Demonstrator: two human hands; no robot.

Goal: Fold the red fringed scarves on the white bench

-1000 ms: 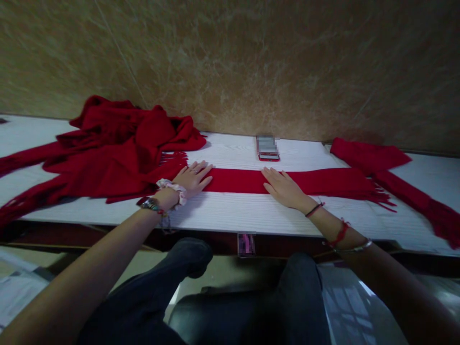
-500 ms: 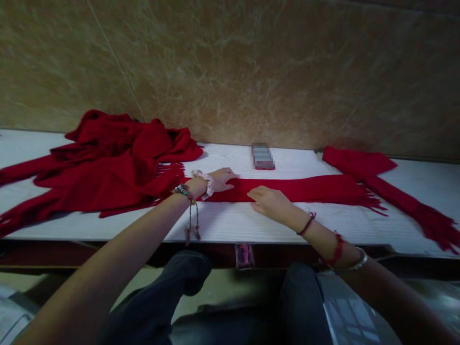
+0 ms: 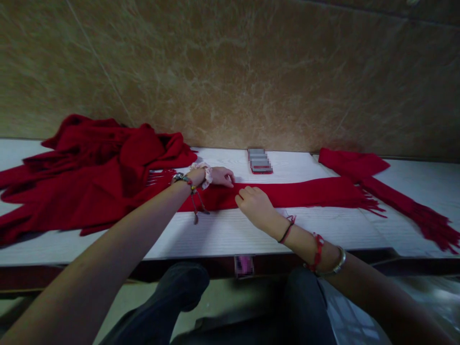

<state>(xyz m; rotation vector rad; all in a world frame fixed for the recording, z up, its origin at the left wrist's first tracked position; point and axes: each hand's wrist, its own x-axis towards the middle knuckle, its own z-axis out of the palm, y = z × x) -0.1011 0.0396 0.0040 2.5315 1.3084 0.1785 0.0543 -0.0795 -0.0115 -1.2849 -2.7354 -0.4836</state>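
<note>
A long red scarf (image 3: pixel 305 192) with a fringed right end lies flat across the white table. My left hand (image 3: pixel 222 176) is at its far edge, fingers curled in and closed on the cloth. Just right of it and nearer to me, my right hand (image 3: pixel 254 205) rests on the scarf, its fingers bent and closed on the fabric. The fingertips of both hands are partly hidden. The scarf's left part runs beneath my left wrist toward a heap of red scarves (image 3: pixel 108 177).
Another red scarf (image 3: pixel 398 191) lies folded over at the right, its fringe toward the front edge. A phone-like object (image 3: pixel 260 161), blurred out, lies near the marbled wall (image 3: pixel 230 76). The white table (image 3: pixel 215 235) ends above my knees.
My right hand has moved left along the scarf, closer to my left hand. The fingers of both hands have curled in. The view has shifted slightly.
</note>
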